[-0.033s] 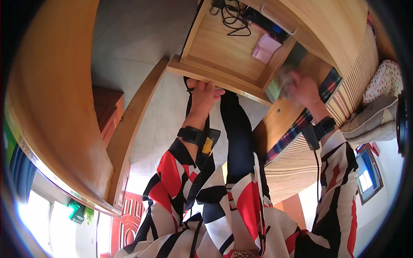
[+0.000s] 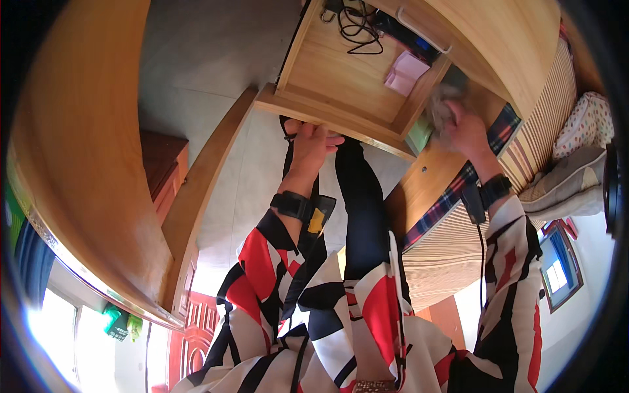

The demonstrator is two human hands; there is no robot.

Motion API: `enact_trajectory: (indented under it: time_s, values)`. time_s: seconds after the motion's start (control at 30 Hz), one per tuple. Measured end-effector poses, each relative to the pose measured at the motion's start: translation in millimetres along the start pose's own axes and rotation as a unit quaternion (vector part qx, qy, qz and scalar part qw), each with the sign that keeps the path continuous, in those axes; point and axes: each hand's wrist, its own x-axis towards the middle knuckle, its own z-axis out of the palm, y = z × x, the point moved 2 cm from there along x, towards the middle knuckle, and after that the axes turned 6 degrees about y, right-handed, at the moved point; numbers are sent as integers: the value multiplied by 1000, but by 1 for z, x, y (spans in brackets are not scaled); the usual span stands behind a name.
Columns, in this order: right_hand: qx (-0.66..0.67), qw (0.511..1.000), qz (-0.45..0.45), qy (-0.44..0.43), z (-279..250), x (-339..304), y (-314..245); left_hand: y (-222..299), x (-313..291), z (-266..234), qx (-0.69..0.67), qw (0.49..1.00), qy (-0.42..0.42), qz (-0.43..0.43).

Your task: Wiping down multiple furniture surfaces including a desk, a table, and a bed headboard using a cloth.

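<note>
My left hand [image 2: 310, 145] is closed at the front board of a pulled-out wooden drawer [image 2: 334, 99]. Its fingers bend against the board, and whatever lies under them is hidden. My right hand [image 2: 466, 128] is closed round a crumpled greyish cloth [image 2: 440, 108], smeared by motion, just outside the drawer's right side. Inside the drawer lie a coiled black cable [image 2: 357, 29], a dark box-like thing [image 2: 400, 33] and a folded pink paper or cloth [image 2: 406, 73].
A wooden bed edge [image 2: 426, 171] with plaid fabric [image 2: 436, 218] and striped bedding [image 2: 524, 154] runs along the right. Pillows [image 2: 583, 124] lie beyond. A curved wooden panel [image 2: 85, 157] fills the left. Tiled floor [image 2: 216, 141] shows below, and my legs [image 2: 363, 203] stand under the drawer.
My right hand has shifted very slightly with the cloth, which has moved a little up along the drawer's right side. My left hand stays put.
</note>
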Motion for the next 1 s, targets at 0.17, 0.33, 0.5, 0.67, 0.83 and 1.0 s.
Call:
enact_trajectory:
  time_s: [0.17,0.33,0.5,0.67,0.83,1.0]
  values:
    - [153,985,-2,85,73,-13,-18,6,8,22,-23,999,-10,26]
    - [377,918,-42,-113,53,-22,-91,0,8,1,-21,999,7,-24]
    - [412,843,-194,-288,8,-71,-153,18,18,15,-28,999,-23,-17]
    - [308,931,-181,-75,37,-103,-168,74,39,42,-2,994,-106,1]
    - [336,929,-142,-61,53,-115,-178,128,53,72,-21,984,-165,67]
    - [381,920,-78,-52,85,-137,-182,152,62,107,-78,978,-156,116]
